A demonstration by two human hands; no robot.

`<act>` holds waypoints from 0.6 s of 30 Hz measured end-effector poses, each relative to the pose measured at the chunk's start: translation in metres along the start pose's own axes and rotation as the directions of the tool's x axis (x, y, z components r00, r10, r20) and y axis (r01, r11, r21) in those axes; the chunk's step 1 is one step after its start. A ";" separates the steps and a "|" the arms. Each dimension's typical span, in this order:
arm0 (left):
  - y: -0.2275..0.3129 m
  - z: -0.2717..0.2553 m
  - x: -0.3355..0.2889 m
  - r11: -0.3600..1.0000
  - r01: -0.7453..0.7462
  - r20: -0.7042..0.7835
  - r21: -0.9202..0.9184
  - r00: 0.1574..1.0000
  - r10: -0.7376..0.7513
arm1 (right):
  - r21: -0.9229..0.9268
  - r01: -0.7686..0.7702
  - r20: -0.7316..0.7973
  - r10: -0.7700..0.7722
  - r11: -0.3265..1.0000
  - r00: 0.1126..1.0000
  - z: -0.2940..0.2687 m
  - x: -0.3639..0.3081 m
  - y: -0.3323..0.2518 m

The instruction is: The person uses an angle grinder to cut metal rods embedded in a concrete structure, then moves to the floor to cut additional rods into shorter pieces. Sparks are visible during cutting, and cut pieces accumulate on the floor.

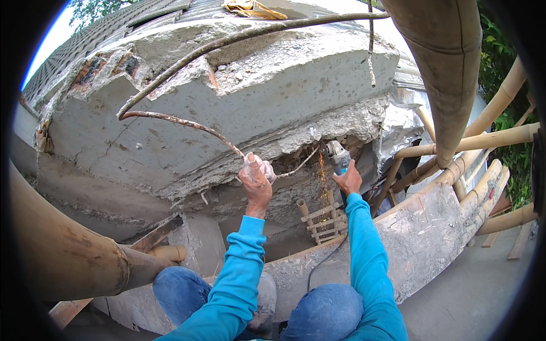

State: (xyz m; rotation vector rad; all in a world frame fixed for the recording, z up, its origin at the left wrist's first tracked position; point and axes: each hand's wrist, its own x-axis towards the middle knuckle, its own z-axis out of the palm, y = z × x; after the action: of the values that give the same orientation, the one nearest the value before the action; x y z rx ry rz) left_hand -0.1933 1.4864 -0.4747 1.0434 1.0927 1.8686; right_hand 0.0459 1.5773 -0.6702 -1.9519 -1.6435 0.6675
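My left hand point(257, 178) is closed round a bent, rusty steel bar point(187, 126), which loops up and away over the broken concrete point(244, 108). A thinner stretch of bar runs from beside that hand toward the underside of the concrete. My right hand point(348, 179) grips an angle grinder point(339, 157) with a grey head and a blue-green body. Its disc meets the bar at the ragged lower edge, and orange sparks point(322, 176) stream downward from there. A dark cord point(318, 264) trails from below the grinder toward my knees.
Thick bamboo poles stand close at the left point(74, 244) and upper right point(441, 62), with more crossing at the right. A dusty board point(424, 238) lies beneath me, and a small wooden ladder point(327, 221) shows below the sparks. Another rod point(371, 51) hangs near the top.
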 end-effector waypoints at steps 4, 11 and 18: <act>0.001 0.002 0.000 1.000 0.000 -0.014 0.005 1.000 0.000 | 0.002 -0.007 -0.002 0.007 1.000 1.000 0.001 -0.001 0.001; 0.003 0.001 0.001 0.999 0.002 -0.024 0.035 1.000 -0.001 | 0.004 0.000 -0.015 0.000 1.000 1.000 0.005 -0.002 0.002; -0.001 -0.002 0.003 0.998 -0.018 -0.007 0.068 1.000 0.019 | 0.020 0.022 -0.023 -0.021 1.000 1.000 0.003 0.000 0.003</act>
State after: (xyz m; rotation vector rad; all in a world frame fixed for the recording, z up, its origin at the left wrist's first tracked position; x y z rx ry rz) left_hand -0.1964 1.4885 -0.4752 1.0892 1.1617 1.8623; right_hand 0.0457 1.5774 -0.6743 -1.9181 -1.6358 0.6492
